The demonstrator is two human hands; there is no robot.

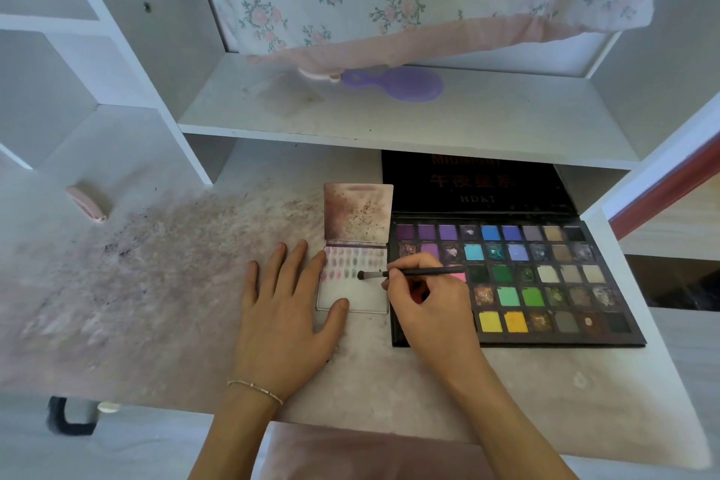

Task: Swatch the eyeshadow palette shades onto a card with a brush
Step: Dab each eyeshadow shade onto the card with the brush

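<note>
Right hand (428, 300) pinches brush (413, 274), tip on card (362, 296) mid-desk beside palette (518, 281); left hand (288, 308) spread flat, pinning card's edge. Keep strokes short, in the row.

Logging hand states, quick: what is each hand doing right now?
Left hand: open, flat, thumb resting on the card.
Right hand: pinches the brush, tip on the card.

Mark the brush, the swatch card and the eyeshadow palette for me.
brush (415, 272), head view, middle of the black handle.
swatch card (362, 298), head view, bare lower part.
eyeshadow palette (508, 296), head view, a green pan near the middle.
</note>
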